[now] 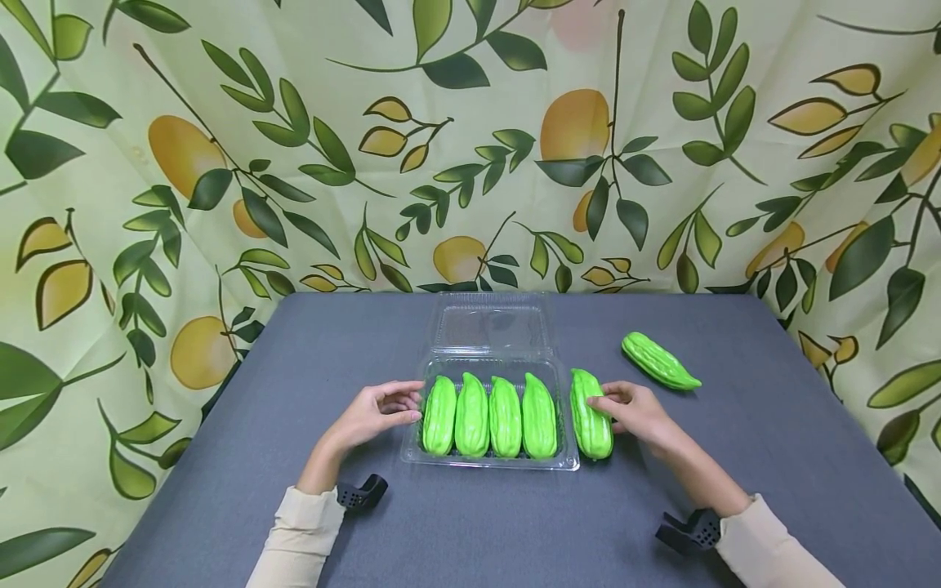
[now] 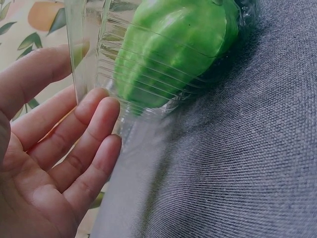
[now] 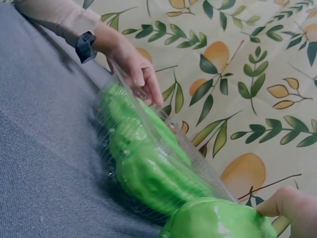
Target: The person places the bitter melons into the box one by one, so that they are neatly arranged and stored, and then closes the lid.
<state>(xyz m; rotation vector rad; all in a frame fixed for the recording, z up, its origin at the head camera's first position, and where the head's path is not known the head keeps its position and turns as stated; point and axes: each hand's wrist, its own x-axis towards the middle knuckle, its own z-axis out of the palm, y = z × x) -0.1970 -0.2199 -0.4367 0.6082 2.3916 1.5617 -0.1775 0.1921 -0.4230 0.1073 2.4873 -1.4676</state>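
A clear plastic clamshell box point(image 1: 491, 464) lies with its lid folded back, and several green bitter melons point(image 1: 472, 416) stand in a row inside it. My right hand point(image 1: 634, 412) pinches another bitter melon point(image 1: 590, 415) between thumb and fingers, just beside the box's right wall. That melon also shows in the right wrist view, low in the frame point(image 3: 218, 220). At the box's left side is my left hand point(image 1: 382, 408). Its extended fingers point(image 2: 101, 119) touch the rim and ribbed wall in the left wrist view, next to the leftmost melon point(image 2: 173, 49).
One more bitter melon point(image 1: 660, 360) lies loose on the grey tabletop point(image 1: 500, 531), behind and right of my right hand. The open transparent lid point(image 1: 491, 325) reaches toward the back edge. A leaf-and-fruit patterned cloth point(image 1: 456, 163) hangs behind the table and along both sides.
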